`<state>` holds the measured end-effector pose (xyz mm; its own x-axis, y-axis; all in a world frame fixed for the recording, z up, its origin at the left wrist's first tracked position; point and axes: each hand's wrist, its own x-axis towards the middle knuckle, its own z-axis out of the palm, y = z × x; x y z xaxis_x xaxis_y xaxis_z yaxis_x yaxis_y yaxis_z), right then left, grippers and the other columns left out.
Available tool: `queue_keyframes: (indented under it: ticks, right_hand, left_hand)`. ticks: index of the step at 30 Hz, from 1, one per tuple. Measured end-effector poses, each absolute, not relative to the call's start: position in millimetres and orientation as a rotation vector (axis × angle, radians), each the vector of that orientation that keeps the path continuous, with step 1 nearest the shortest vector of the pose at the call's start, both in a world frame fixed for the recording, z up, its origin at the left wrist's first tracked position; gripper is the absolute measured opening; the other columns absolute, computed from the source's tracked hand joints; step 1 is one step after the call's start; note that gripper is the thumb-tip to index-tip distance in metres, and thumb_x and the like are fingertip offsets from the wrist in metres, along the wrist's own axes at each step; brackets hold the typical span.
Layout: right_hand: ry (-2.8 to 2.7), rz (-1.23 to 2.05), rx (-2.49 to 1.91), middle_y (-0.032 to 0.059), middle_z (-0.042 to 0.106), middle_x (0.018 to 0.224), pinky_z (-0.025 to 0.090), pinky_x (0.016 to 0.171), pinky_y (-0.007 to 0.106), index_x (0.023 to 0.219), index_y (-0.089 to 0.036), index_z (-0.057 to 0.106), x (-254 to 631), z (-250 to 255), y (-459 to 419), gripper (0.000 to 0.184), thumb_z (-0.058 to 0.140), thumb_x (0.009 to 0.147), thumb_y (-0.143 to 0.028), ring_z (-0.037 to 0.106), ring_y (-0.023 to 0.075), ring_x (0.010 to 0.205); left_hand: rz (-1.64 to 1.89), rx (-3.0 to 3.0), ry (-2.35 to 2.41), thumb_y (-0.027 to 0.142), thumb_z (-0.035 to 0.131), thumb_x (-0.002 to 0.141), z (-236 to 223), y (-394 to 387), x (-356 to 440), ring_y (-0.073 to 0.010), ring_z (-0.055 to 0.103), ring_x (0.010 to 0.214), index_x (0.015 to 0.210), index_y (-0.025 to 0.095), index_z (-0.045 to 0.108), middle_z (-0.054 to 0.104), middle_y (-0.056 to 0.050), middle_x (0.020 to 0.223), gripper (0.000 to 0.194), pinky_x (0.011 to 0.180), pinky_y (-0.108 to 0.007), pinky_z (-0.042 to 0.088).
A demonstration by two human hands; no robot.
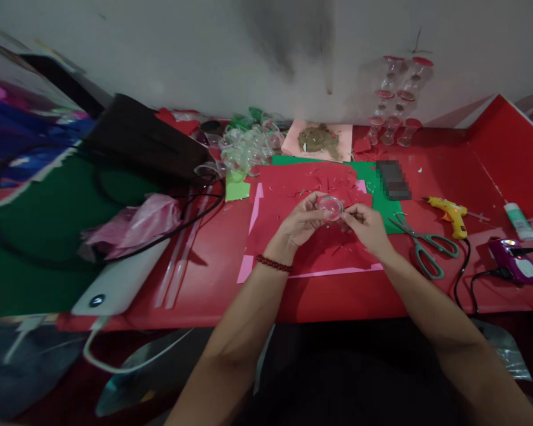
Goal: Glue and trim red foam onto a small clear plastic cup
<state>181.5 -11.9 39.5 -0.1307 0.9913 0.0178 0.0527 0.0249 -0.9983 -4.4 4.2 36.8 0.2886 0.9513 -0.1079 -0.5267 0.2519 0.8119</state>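
My left hand (301, 223) and my right hand (365, 226) meet over a red paper sheet (288, 195) on the red table (204, 284). Between their fingertips they pinch a small clear plastic cup (330, 207), the left hand gripping its left rim and the right hand its right side. A red bead bracelet (273, 264) circles my left wrist. Red paper scraps (337, 177) lie scattered on the sheet beyond the hands.
Green-handled scissors (421, 242), a yellow glue gun (449, 213), a glue bottle (519, 220) and a purple device (513, 260) lie right. A pile of clear cups (246, 148), stacked cups (395, 100), a black bag (146, 139), a pink bag (133, 225) and a white power bank (115, 284) sit left and behind.
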Motion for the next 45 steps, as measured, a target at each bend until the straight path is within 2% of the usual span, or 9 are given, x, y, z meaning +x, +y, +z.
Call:
queue_keyframes:
  ticks: [5,11,15,21,29,37,42,45]
  right_hand:
    - [-1.367,1.25,-1.169,-0.0016,0.064,0.062,0.048,0.062,0.03,0.071,-0.024,0.064,181.1,38.7,-12.2,0.031,0.077,0.077,-0.052,0.061,0.016,0.06]
    - [-1.322,1.075,-1.15,0.0017,0.074,0.09,0.051,0.076,0.031,0.089,-0.025,0.071,185.8,44.9,-8.9,0.024,0.076,0.078,-0.047,0.064,0.0179,0.083]
    - [-1.361,1.143,-1.182,-0.0005,0.069,0.077,0.049,0.076,0.032,0.079,-0.024,0.069,188.6,38.6,-2.8,0.02,0.074,0.075,-0.043,0.061,0.0169,0.075]
    - [-1.347,1.192,-1.162,-0.0017,0.068,0.082,0.05,0.077,0.031,0.088,-0.025,0.066,187.7,36.3,-1.6,0.03,0.081,0.07,-0.044,0.061,0.016,0.078]
    - [-1.25,1.273,-1.207,-0.0049,0.059,0.066,0.042,0.065,0.028,0.072,-0.024,0.064,187.6,32.5,1.1,0.033,0.083,0.064,-0.049,0.05,0.0129,0.065]
    - [-1.114,1.468,-1.151,-0.0047,0.059,0.067,0.048,0.069,0.029,0.071,-0.024,0.059,189.0,34.5,-0.4,0.047,0.092,0.058,-0.055,0.053,0.0125,0.065]
    - [-1.012,1.546,-1.08,-0.0042,0.062,0.07,0.053,0.074,0.03,0.072,-0.024,0.065,186.0,40.5,-2.1,0.044,0.093,0.054,-0.052,0.057,0.0122,0.067]
    - [-1.04,1.571,-1.087,-0.003,0.065,0.07,0.055,0.076,0.032,0.072,-0.024,0.068,185.3,43.9,-3.4,0.039,0.093,0.054,-0.048,0.06,0.0139,0.068]
  left_hand:
    - [1.138,0.689,0.693,0.017,0.093,0.06,35.6,4.7,-1.8,-0.015,0.073,0.081,0.101,0.02,0.071,0.077,-0.001,0.093,0.046,0.079,-0.028,0.059]
    - [1.022,0.757,0.778,0.021,0.095,0.058,38.8,4.7,-6.2,-0.016,0.072,0.079,0.105,0.018,0.079,0.079,-0.004,0.096,0.049,0.078,-0.031,0.06]
    - [0.978,0.87,0.834,0.021,0.098,0.055,36.3,4.9,-4.7,-0.0135,0.07,0.078,0.1,0.017,0.081,0.078,-0.003,0.091,0.048,0.078,-0.028,0.056]
    - [0.97,0.952,0.794,0.017,0.098,0.054,37.1,4.4,-3.8,-0.0139,0.07,0.083,0.101,0.018,0.082,0.078,-0.004,0.094,0.049,0.085,-0.029,0.055]
    - [0.979,0.933,0.782,0.015,0.096,0.059,43.0,1.5,-3.0,-0.0134,0.07,0.085,0.112,0.019,0.08,0.076,-0.003,0.097,0.056,0.082,-0.027,0.057]
    - [0.967,0.887,0.715,0.02,0.093,0.066,39.1,1.7,-5.4,-0.0169,0.073,0.092,0.117,0.021,0.078,0.076,-0.007,0.114,0.052,0.086,-0.032,0.06]
    - [1.019,0.805,0.731,0.02,0.092,0.066,39.6,2.7,-6.9,-0.0133,0.072,0.082,0.113,0.02,0.079,0.077,-0.005,0.109,0.049,0.076,-0.025,0.059]
    - [1.027,0.745,0.721,0.021,0.089,0.069,41.1,2.8,-7.9,-0.0139,0.072,0.081,0.114,0.021,0.078,0.078,-0.005,0.107,0.046,0.076,-0.026,0.06]
